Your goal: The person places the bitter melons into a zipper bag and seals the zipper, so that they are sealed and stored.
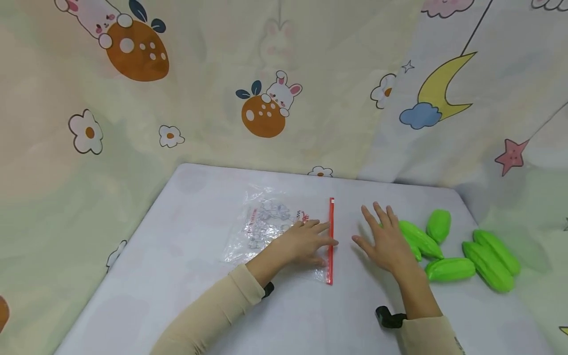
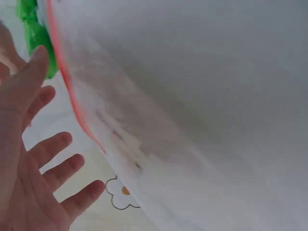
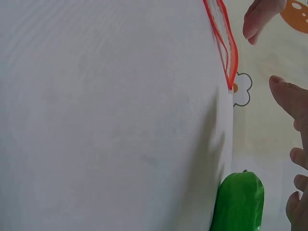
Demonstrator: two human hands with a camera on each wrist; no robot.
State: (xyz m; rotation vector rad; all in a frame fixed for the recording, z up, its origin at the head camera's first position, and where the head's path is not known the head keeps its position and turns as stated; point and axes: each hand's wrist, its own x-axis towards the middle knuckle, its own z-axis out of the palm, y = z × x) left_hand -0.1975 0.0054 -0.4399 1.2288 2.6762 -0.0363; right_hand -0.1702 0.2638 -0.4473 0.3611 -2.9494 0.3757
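Note:
A clear plastic zip bag (image 1: 255,241) with red print and a red zip strip (image 1: 331,209) along its right edge lies on the table. Over that strip hovers my left hand (image 1: 306,241), its fingers spread and fairly straight, gripping nothing. In the left wrist view, the left hand (image 2: 36,187) is beside the red edge. Right of the bag, my right hand (image 1: 390,244) is raised with fingers apart, and nothing is in it. Several glossy green, ridged, elongated fruit-like pieces (image 1: 421,239) lie close by, some partly behind that hand. One green piece (image 3: 240,202) shows in the right wrist view.
The white-covered table (image 1: 191,207) meets a cartoon-printed curtain (image 1: 199,84) at its back and sides. More green pieces (image 1: 490,264) lie near the table's right edge. A black wrist device (image 1: 390,318) sits by the right sleeve (image 1: 428,337).

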